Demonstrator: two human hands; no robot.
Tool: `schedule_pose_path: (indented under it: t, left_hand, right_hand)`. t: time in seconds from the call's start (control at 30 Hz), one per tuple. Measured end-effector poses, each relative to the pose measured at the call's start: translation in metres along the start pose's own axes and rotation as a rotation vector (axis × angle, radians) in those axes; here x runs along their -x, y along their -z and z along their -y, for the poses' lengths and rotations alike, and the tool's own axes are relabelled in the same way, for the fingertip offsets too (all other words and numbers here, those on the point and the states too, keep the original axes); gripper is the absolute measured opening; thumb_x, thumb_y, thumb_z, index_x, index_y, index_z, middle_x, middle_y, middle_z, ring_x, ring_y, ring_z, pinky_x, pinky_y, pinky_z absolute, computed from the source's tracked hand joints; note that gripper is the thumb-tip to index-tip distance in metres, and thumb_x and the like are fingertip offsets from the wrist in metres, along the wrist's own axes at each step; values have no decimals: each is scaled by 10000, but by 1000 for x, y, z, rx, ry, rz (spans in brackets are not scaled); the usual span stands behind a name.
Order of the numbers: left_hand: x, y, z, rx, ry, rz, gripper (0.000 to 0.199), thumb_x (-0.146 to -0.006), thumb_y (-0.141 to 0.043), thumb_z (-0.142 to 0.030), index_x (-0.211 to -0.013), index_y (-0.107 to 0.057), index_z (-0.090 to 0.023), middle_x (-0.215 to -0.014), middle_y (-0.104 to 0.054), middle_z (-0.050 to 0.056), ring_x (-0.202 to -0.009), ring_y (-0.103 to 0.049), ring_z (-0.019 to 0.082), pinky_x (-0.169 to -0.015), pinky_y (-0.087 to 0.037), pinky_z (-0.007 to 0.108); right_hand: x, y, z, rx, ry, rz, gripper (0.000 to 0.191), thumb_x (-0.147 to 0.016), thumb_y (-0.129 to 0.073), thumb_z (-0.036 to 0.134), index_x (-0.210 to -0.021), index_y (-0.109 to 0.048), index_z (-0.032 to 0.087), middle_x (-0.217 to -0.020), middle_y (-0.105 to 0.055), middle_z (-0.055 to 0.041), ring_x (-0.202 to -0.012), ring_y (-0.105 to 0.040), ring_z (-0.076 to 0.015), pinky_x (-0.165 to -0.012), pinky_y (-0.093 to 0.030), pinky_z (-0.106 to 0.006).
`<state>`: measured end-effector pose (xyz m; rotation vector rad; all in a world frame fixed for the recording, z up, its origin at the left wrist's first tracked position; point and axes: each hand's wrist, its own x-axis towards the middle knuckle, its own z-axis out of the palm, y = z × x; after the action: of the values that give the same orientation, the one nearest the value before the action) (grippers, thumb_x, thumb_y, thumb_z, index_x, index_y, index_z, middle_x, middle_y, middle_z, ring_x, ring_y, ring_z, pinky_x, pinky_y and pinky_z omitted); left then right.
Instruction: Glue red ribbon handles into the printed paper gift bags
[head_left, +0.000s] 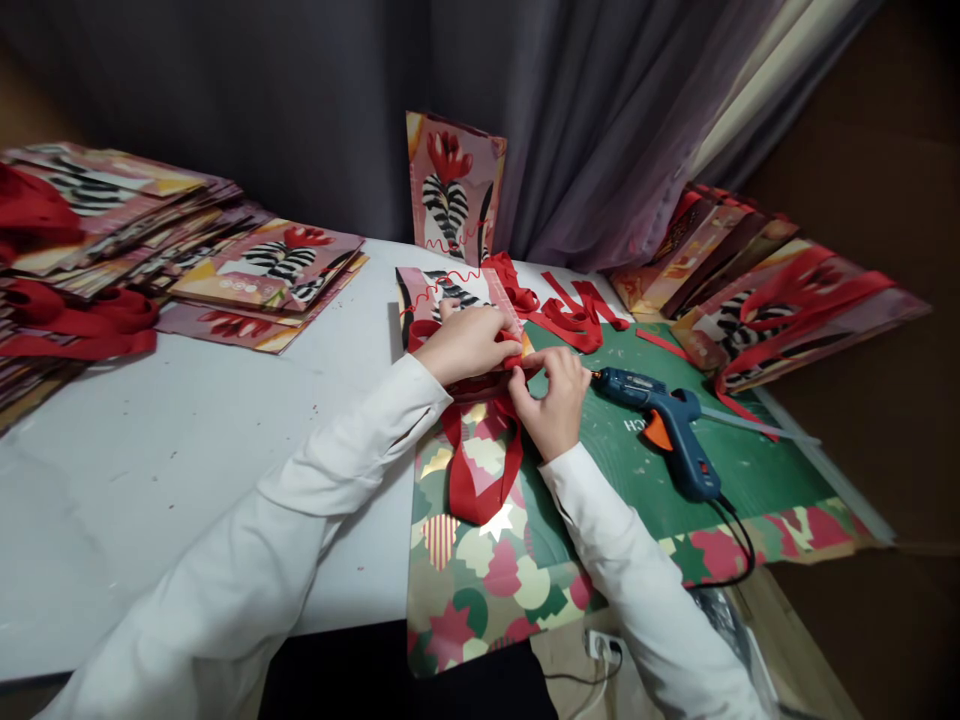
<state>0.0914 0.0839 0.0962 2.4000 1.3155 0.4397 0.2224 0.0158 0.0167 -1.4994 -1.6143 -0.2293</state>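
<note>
In the middle of the table a printed paper bag (450, 287) with a zebra-striped picture lies in front of me, red ribbon at its near edge. My left hand (469, 343) rests over the bag, its fingers pinching red ribbon at the bag's right edge. Close beside it, my right hand (553, 398) has thumb and forefinger closed at the same spot; what they hold is too small to make out. A loop of red ribbon (487, 490) hangs toward me below both hands. To the right lies a blue glue gun (660, 410), its nozzle near my right hand.
Stacks of flat printed bags (277, 265) fill the left side. Another printed bag (456, 190) stands upright against the curtain. Finished-looking bags with ribbon (810, 310) stand at right. Loose red ribbon (570, 318) lies behind my hands. A green patterned sheet (630, 500) covers the table's right part.
</note>
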Motion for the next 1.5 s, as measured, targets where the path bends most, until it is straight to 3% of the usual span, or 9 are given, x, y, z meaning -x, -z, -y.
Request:
schedule_pose_path:
  t: [0.57,0.77,0.97,1.13,1.3,1.5]
  left_hand:
    - [-1,-1,1,-23,2,-5,174,-848,-569,-318,-814,-688,-197,-884,-738,28,-954,-628,242,-1055,-206,513]
    - [-2,-2,1,-6,5,3,159,-848,-574,-309,-817,-690,-204,-907,-735,22,-977,-632,251,-1062,-203,512]
    - [-2,-2,1,-22,15,7,178,-854,-573,-320,-800,-693,-201,-897,-732,24,-984,-632,259,-1058,-208,522]
    - [-1,-1,0,-32,10,1,167,-846,-576,-307,-785,-680,-192,-868,-738,27,-939,-632,242,-1058,-213,517]
    - [-2,-2,2,-28,5,0,177,-852,-572,-313,-789,-687,-194,-903,-740,32,-970,-628,249,-1058,-205,530]
    - [-2,-1,1,-37,16,12,179,-859,-575,-325,-802,-683,-194,-871,-733,26,-955,-633,251,-1048,-210,519]
  right_hand:
    - [1,0,-2,34,8,24,32,-857,-534,234,-836,-549,215,-871,-600,-13,-876,-535,-209,-828,-314,-357]
    - [1,0,0,20,9,34,123,-877,-557,329,-841,-547,212,-850,-589,-11,-862,-527,-207,-828,-307,-355]
    - [1,0,-2,41,36,39,51,-882,-507,215,-854,-550,210,-870,-603,-9,-868,-524,-202,-813,-289,-355]
    - [1,0,-2,-5,29,29,111,-868,-589,317,-859,-558,211,-864,-602,-4,-860,-530,-200,-829,-290,-357]
    - [1,0,-4,25,26,57,74,-896,-500,217,-862,-566,217,-896,-612,-9,-880,-527,-197,-826,-279,-357]
    - [1,1,-5,-9,32,39,93,-876,-581,305,-863,-573,213,-884,-612,-2,-877,-532,-196,-836,-278,-354]
